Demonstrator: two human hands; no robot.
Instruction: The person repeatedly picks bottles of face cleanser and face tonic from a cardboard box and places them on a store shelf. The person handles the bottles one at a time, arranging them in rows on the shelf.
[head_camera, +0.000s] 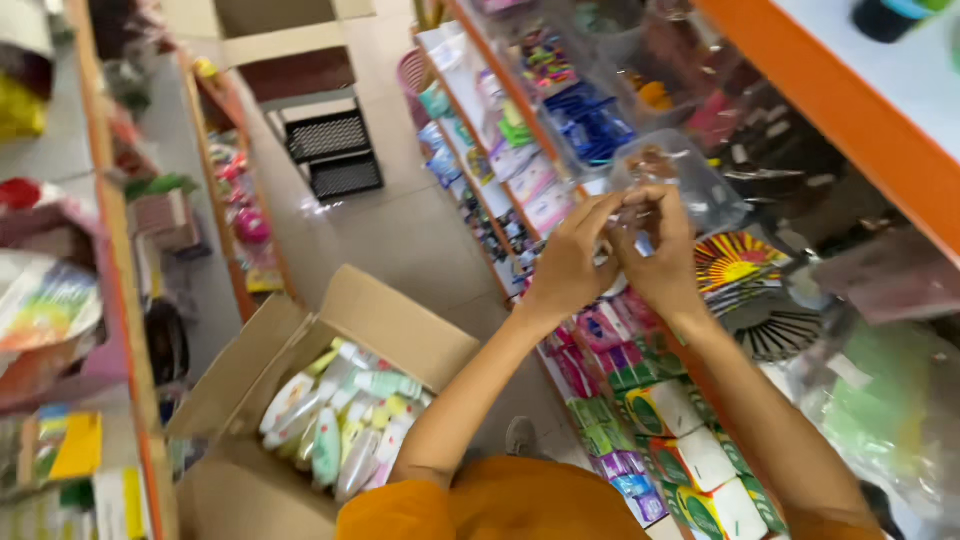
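here, both hands up at a clear plastic bag on the shelf edge

i see my left hand (572, 262) and right hand (660, 255) raised together, fingertips meeting on the neck of a clear plastic bag (690, 180) that rests or hangs at the orange shelf edge (860, 120). both hands are pinched on the bag's plastic or on something small and pale between the fingertips; i cannot tell which, the motion blurs it. the bag itself sits just above and beyond the fingers, touching them, and holds something dark and brownish that i can't make out.

as i judge it, the step in hand is working at the mouth of the bag, either opening it or drawing a piece out. the next move would call for a steady pinch with one hand while the other pulls, kept small so the bag does not slide off the shelf.

around the grip: just right of my right hand lies a round fan-like pack (740, 265) with yellow and red rays, and a dark striped one under it. below my wrists stand rows of small boxes (690, 460), green, white and red, with pink and purple packets just above them. up and left of the hands hang blue packets (590, 120). well below and to the left, an open cardboard box (400, 320) on the floor holds pale green, white and yellow tubes and bottles (340, 420). far beyond it sit two black crates (335, 150).
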